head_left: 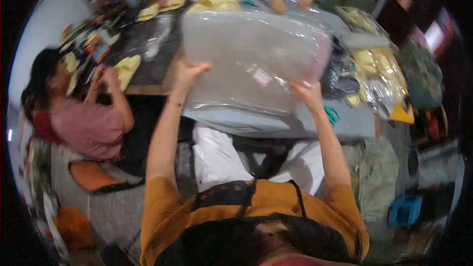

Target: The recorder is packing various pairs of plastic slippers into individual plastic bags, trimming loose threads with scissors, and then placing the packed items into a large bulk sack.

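Observation:
Between my two hands I hold a large flat package wrapped in clear plastic (236,59), whitish and see-through, with a small red-edged white label. My left hand (188,74) grips its left edge, thumb on top and the other fingers hidden underneath. On the near right side my right hand (308,93) grips the package the same way. It is tilted above the grey-covered table (352,123). Teal-handled scissors (331,115) lie on the cover just right of my right forearm. Dark items in clear plastic (340,76) sit beyond my right hand.
Pale yellow slippers (214,1) are heaped behind the package. More bagged yellow ones (377,64) lie at the right. A co-worker in a pink top (86,123) sits at the left, handling a yellow slipper (127,71). Two other people work across the table. A blue crate (405,210) stands low right.

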Demonstrator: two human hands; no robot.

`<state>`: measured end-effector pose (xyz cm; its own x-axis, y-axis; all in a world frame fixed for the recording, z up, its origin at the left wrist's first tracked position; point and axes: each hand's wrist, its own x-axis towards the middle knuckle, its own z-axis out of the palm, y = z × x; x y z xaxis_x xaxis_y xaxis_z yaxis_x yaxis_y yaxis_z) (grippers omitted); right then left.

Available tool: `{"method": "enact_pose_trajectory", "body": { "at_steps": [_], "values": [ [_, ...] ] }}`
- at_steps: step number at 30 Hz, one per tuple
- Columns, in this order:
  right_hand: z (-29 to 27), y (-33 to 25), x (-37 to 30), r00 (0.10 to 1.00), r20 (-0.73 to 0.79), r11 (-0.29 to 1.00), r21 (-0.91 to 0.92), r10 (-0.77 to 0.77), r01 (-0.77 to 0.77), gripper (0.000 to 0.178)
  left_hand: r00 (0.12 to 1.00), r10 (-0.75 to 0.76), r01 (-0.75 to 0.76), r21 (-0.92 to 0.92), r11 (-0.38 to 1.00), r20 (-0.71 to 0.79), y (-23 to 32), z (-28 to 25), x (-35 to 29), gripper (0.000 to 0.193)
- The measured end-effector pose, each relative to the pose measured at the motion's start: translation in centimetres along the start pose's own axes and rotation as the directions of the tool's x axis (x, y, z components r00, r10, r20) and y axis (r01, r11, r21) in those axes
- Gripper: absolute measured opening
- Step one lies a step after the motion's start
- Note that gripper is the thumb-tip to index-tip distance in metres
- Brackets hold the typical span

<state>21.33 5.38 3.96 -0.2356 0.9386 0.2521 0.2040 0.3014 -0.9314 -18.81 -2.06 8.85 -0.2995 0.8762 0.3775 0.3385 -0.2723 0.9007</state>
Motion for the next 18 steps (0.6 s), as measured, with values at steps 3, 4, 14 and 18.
{"method": "enact_pose_trajectory", "body": {
  "at_steps": [3, 4, 14, 18],
  "values": [
    [-1.1, 2.6, 0.9, 0.988, -0.032, 0.989, -0.02, -0.15, 0.15, 0.03, 0.994, -0.06, 0.052, -0.095, 0.994, -0.092, -0.7, 1.2, -2.2, 0.029],
    [-3.8, 7.0, 1.7, 0.996, -0.073, 0.999, -0.007, -0.046, 0.045, 0.022, 0.986, -0.164, 0.162, -0.126, 0.979, -0.002, -0.5, 2.3, -3.3, 0.027],
    [-1.2, 12.0, 5.2, 0.95, 0.295, 0.995, 0.006, -0.098, 0.101, 0.033, 0.915, -0.084, 0.051, -0.093, 0.994, -0.395, -5.0, 2.9, -11.3, 0.047],
    [3.3, 3.2, 3.3, 0.992, 0.092, 0.949, 0.311, -0.083, 0.05, 0.046, 0.837, 0.287, -0.188, 0.249, 0.95, -0.466, -4.0, 1.1, -12.8, 0.035]
  ]
}}
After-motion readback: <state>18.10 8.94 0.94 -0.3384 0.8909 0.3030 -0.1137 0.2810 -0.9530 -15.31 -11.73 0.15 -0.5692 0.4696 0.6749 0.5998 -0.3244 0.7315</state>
